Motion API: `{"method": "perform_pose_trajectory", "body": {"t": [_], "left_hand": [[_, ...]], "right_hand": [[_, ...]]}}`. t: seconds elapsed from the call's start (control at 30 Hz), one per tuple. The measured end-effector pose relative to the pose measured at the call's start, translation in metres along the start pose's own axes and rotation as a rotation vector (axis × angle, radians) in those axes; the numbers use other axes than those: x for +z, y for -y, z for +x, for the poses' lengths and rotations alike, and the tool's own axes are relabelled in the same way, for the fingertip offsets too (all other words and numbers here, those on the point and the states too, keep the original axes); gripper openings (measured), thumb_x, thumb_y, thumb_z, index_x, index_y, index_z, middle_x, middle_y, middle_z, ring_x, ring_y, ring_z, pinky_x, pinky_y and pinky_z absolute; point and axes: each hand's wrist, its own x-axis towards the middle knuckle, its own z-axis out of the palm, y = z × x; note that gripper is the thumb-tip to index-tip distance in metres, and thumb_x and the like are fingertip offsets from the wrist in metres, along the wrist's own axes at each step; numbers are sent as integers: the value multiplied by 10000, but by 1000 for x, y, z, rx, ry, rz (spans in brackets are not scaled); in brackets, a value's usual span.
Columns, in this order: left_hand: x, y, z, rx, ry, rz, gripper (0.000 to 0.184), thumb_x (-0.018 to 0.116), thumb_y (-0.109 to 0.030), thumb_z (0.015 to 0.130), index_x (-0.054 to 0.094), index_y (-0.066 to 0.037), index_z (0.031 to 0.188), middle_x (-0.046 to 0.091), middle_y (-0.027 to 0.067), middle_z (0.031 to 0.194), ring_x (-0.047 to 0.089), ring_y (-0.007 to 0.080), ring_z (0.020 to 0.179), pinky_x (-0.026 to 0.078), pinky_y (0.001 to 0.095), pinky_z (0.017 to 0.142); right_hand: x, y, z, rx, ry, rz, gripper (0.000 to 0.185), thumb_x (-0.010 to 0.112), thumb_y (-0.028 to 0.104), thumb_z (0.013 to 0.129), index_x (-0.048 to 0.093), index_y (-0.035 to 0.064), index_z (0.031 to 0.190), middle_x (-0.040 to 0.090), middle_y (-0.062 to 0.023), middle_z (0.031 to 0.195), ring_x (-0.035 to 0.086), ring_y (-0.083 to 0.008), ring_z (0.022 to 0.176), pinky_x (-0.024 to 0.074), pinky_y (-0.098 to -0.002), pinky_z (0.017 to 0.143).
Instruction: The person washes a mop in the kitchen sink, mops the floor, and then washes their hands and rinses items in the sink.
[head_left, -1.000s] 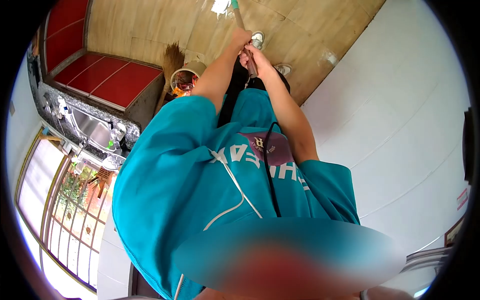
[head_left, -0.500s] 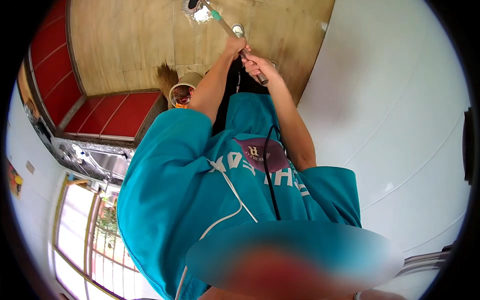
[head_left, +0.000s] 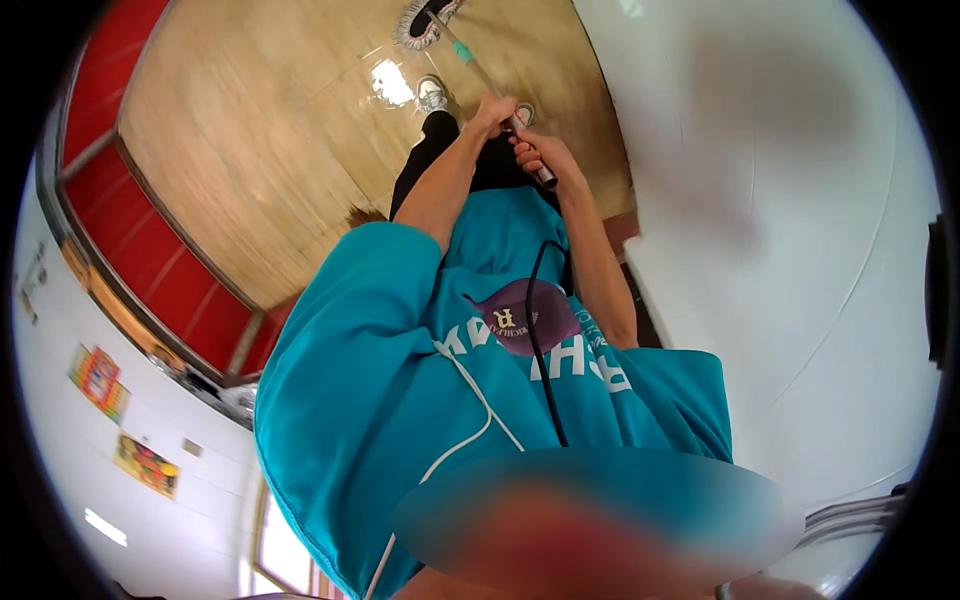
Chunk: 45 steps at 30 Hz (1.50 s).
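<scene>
A mop (head_left: 486, 78) slants across the upper middle of the view, with a fringed white head and a dark plate lying on the floor at the top edge. A green collar is on its grey handle. My left hand (head_left: 492, 114) is closed around the handle below that collar. Nearer my body, my right hand (head_left: 546, 155) wraps the same handle close to its end, which sticks out past the fingers. Both hands are in front of my teal shirt (head_left: 360, 330).
Tan floor (head_left: 260, 130) spreads ahead, with a shiny bright patch beside my shoe (head_left: 431, 95). Red cabinets (head_left: 170, 260) run along the left. A white surface (head_left: 760, 200) fills the right. Broom bristles (head_left: 366, 215) peek out by my left arm.
The view has turned, and the mop head now appears farther right, near the white surface. The bin beside the broom is out of sight. Both hands keep their grip.
</scene>
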Motion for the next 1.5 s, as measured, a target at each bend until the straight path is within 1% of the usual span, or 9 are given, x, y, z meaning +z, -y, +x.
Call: {"method": "perform_pose_trajectory", "body": {"t": [0.23, 0.47, 0.63, 0.93, 1.03, 1.13, 1.3, 1.43, 1.5], "left_hand": [[46, -33, -3, -34, 176, 329, 125, 483, -74, 768, 527, -6, 672, 525, 100, 570, 540, 211, 518, 443, 321, 452], [61, -47, -13, -118, 289, 735, 120, 489, -89, 752, 527, 14, 704, 558, 122, 599, 561, 239, 510, 477, 325, 465], [17, -65, -21, -145, 306, 912, 79, 517, -12, 731, 505, 58, 696, 547, 154, 607, 576, 258, 506, 487, 347, 440], [-64, -66, -4, -151, 278, 1145, 57, 533, 9, 694, 516, 57, 666, 522, 139, 557, 562, 256, 477, 467, 353, 418], [-62, -65, -30, -155, 303, 1225, 65, 531, 7, 701, 524, 70, 712, 531, 140, 564, 560, 249, 475, 461, 352, 416], [-77, -44, -39, -182, 321, 1236, 85, 532, 0, 707, 521, 80, 731, 542, 152, 576, 567, 257, 480, 456, 350, 412], [-116, 13, -58, -189, 374, 1251, 132, 533, -17, 729, 525, 48, 615, 551, 157, 566, 574, 272, 469, 445, 348, 387], [-150, 70, -94, -212, 376, 1266, 139, 529, -27, 738, 528, 55, 627, 565, 167, 589, 577, 274, 462, 454, 357, 383], [-151, 87, -122, -164, 335, 1226, 88, 506, 26, 716, 499, 112, 700, 551, 195, 569, 598, 304, 469, 463, 398, 355]], "right_hand": [[-8, 6, -20, -187, -2, 265, 201, 519, 165, 886, 462, -28, 885, 430, -4, 609, 351, -35, 429, 246, -169, 344], [1, -35, -9, -328, 58, 651, 247, 481, 225, 914, 433, -6, 987, 393, 19, 610, 314, -21, 415, 230, -158, 318], [52, -69, 20, -392, 79, 840, 260, 483, 239, 913, 431, 4, 1011, 391, 18, 613, 308, -21, 414, 225, -161, 321], [123, -127, 74, -574, 96, 1014, 228, 529, 202, 884, 470, -11, 939, 407, 13, 603, 342, -28, 435, 234, -167, 352], [124, -148, 91, -582, 141, 1079, 238, 510, 216, 897, 460, -10, 954, 400, 10, 612, 328, -33, 430, 227, -168, 342], [125, -179, 93, -595, 216, 1194, 250, 505, 229, 900, 451, -4, 973, 388, 11, 616, 315, -34, 429, 226, -167, 341], [126, -248, 96, -600, 253, 1222, 270, 477, 252, 914, 451, -2, 1003, 369, 21, 610, 292, -28, 427, 215, -166, 337], [131, -315, 74, -590, 276, 1303, 325, 463, 280, 921, 452, -4, 1081, 362, 28, 603, 286, -19, 423, 211, -161, 328], [126, -340, 71, -606, 311, 1313, 324, 452, 271, 927, 449, -7, 1095, 350, 28, 596, 288, -19, 416, 225, -159, 317]]}}
